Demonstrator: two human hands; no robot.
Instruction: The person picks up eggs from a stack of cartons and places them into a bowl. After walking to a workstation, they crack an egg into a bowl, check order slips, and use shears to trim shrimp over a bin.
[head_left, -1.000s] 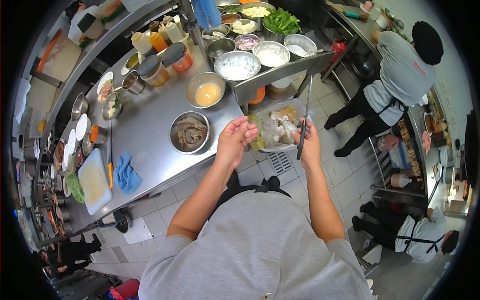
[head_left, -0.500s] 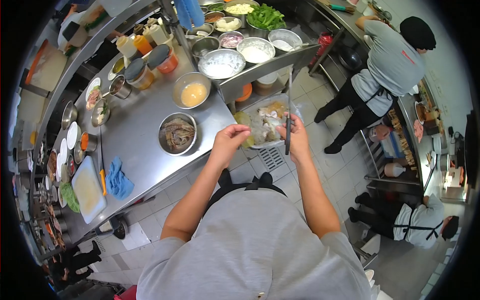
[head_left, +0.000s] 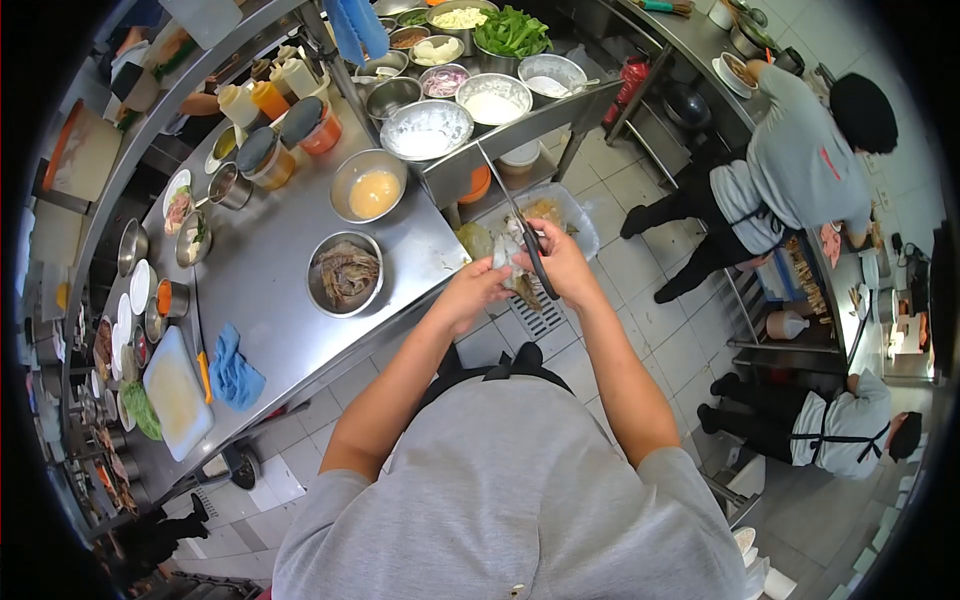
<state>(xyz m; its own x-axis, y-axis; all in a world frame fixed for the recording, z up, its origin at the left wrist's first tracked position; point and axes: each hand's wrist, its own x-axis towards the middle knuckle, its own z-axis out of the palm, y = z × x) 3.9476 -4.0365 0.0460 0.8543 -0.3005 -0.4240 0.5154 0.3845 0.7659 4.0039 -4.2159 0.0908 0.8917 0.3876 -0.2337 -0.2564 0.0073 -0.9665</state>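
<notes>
My right hand point(head_left: 558, 262) is wrapped round the black handle of a long knife point(head_left: 536, 250), whose blade points up and away from me. My left hand point(head_left: 480, 290) pinches a greyish prawn point(head_left: 522, 284) close beside the knife handle. Beneath both hands a translucent tub point(head_left: 582, 220) holds pale and yellowish scraps. On the steel counter to the left, a metal bowl point(head_left: 318, 292) contains unpeeled prawns point(head_left: 347, 272). Behind it sits a bowl of yellow liquid point(head_left: 374, 194).
The steel counter point(head_left: 270, 290) carries a white cutting board point(head_left: 178, 392), an orange-handled knife point(head_left: 204, 375) and a blue cloth point(head_left: 236, 370). Ingredient bowls point(head_left: 428, 130) stand at the back. Two co-workers point(head_left: 800, 160) are at the right. A drain grate point(head_left: 540, 322) lies in the floor.
My hands have come together, with a prawn now between them. The knife has tilted to the left. The nearer co-worker has an arm lowered towards the right-hand counter.
</notes>
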